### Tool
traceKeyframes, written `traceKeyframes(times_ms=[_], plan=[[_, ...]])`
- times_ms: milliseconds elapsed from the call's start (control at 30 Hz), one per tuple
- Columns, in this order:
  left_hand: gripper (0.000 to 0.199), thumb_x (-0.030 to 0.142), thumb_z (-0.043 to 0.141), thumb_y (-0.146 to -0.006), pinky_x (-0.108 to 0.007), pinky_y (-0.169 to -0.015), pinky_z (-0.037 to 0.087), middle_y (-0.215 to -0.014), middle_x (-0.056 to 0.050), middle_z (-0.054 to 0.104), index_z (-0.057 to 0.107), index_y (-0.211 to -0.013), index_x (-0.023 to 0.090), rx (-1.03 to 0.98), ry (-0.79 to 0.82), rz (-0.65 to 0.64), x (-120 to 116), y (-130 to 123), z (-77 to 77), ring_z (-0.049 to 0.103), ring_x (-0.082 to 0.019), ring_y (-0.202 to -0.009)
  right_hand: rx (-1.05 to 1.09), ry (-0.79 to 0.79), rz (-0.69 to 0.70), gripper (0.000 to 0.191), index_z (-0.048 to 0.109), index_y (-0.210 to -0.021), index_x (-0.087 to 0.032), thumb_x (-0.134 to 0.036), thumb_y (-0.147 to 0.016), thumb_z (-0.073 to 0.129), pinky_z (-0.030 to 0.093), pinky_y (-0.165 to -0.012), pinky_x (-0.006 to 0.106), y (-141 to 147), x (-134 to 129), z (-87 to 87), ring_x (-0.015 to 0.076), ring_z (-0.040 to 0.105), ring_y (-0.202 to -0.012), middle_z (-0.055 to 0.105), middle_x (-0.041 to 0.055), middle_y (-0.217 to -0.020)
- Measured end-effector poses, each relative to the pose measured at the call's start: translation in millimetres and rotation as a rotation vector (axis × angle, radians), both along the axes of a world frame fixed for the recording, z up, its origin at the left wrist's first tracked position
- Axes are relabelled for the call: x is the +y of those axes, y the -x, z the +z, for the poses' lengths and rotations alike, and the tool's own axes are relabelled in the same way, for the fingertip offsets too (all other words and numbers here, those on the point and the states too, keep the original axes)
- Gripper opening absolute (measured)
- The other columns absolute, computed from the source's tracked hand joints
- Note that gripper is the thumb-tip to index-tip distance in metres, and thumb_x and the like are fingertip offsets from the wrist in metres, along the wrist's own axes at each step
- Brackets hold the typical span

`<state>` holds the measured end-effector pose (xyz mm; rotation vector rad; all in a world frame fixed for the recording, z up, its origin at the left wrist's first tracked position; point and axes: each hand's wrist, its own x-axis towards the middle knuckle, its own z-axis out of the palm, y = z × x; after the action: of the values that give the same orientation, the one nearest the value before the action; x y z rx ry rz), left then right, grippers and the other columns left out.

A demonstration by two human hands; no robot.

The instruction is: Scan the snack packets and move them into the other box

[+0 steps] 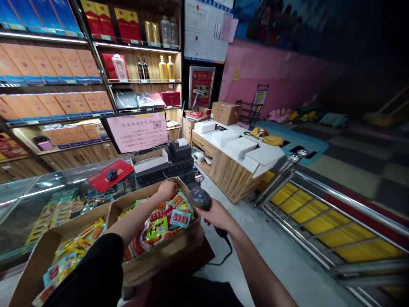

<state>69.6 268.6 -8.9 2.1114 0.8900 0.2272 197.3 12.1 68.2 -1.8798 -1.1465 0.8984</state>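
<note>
My right hand (218, 215) is wrapped round the handle of a black barcode scanner (200, 198), beside the right edge of an open cardboard box. A cord hangs from the scanner's lower end. My left hand (167, 190) reaches into the far end of that cardboard box (166, 251), its fingers curled and pointing down among the packets. What they grip, if anything, is hidden. The box is filled with packaged sausages (180, 218) and other wrapped snacks. Under my left arm, a second cardboard box (30, 266) holds more snack packets (79, 246).
A glass counter (19, 213) runs left, with a red envelope (108, 175) and a computer mouse on it. Ahead stand a monitor (137, 132) with a pink sign and a receipt printer (179, 148). Shelves line the back wall; a metal railing (319, 213) stands right.
</note>
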Motion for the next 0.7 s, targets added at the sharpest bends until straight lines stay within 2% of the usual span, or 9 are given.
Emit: traceKeyframes(times_ms=[100,167,233,333,433,567,700], plan=[[0.013,0.016,0.084,-0.065,-0.027,-0.091,0.047,-0.094,-0.009,0.075,0.077,-0.072,0.023,0.015,-0.091,0.088,6.6,2.2,1.1,0.065,-0.028,-0.110,0.011,0.014,-0.003,0.020,0.062,-0.091,-0.019,-0.032,-0.082,0.074,0.043,-0.044,0.020,3.0,1.8,3.5,0.0124,0.059,-0.044,0.061,-0.0047,-0.052],[0.012,0.019,0.085,-0.065,-0.026,-0.080,0.049,-0.083,-0.008,0.074,0.077,-0.073,0.022,0.032,-0.077,0.135,12.6,8.5,4.1,0.069,-0.025,-0.094,0.020,0.011,0.001,0.022,0.063,-0.094,-0.018,-0.033,-0.082,0.075,0.043,-0.044,0.020,5.3,4.3,5.8,0.0126,0.059,-0.044,0.062,-0.0044,-0.053],[0.017,0.027,0.087,-0.066,-0.025,-0.066,0.048,-0.070,-0.005,0.070,0.078,-0.078,0.020,0.042,0.015,0.187,18.3,19.2,8.5,0.068,-0.021,-0.073,0.018,0.012,0.009,0.023,0.064,-0.096,-0.018,-0.033,-0.082,0.074,0.043,-0.044,0.021,7.5,8.3,6.8,0.0133,0.059,-0.044,0.063,-0.0043,-0.052],[0.033,0.040,0.090,-0.063,-0.021,-0.051,0.041,-0.060,-0.001,0.064,0.076,-0.082,0.016,-0.073,0.286,0.263,22.7,42.1,16.9,0.058,-0.013,-0.053,-0.003,0.019,0.050,0.019,0.064,-0.094,-0.019,-0.032,-0.082,0.072,0.045,-0.045,0.022,10.6,16.8,5.3,0.0145,0.061,-0.044,0.062,-0.0045,-0.051],[0.041,0.042,0.094,-0.056,-0.018,-0.048,0.040,-0.064,0.000,0.066,0.073,-0.079,0.015,-0.225,0.540,0.309,21.0,68.1,26.7,0.055,-0.009,-0.053,-0.001,0.011,0.103,0.020,0.065,-0.095,-0.019,-0.032,-0.082,0.072,0.047,-0.045,0.022,14.4,26.0,2.0,0.0151,0.062,-0.045,0.062,-0.0045,-0.051],[0.046,0.032,0.098,-0.048,-0.018,-0.053,0.047,-0.076,-0.001,0.072,0.070,-0.081,0.016,-0.336,0.710,0.361,12.2,96.2,35.8,0.061,-0.009,-0.058,-0.008,-0.008,0.173,0.023,0.067,-0.098,-0.019,-0.034,-0.082,0.072,0.045,-0.043,0.022,22.3,35.5,0.2,0.0154,0.061,-0.046,0.063,-0.0037,-0.052],[0.045,0.021,0.095,-0.055,-0.022,-0.064,0.056,-0.087,-0.004,0.075,0.071,-0.093,0.016,-0.415,0.844,0.314,-2.8,113.3,36.8,0.069,-0.012,-0.067,0.021,-0.016,0.255,0.017,0.067,-0.095,-0.019,-0.030,-0.082,0.069,0.046,-0.044,0.023,33.0,42.0,1.0,0.0150,0.061,-0.047,0.066,-0.0022,-0.057]])
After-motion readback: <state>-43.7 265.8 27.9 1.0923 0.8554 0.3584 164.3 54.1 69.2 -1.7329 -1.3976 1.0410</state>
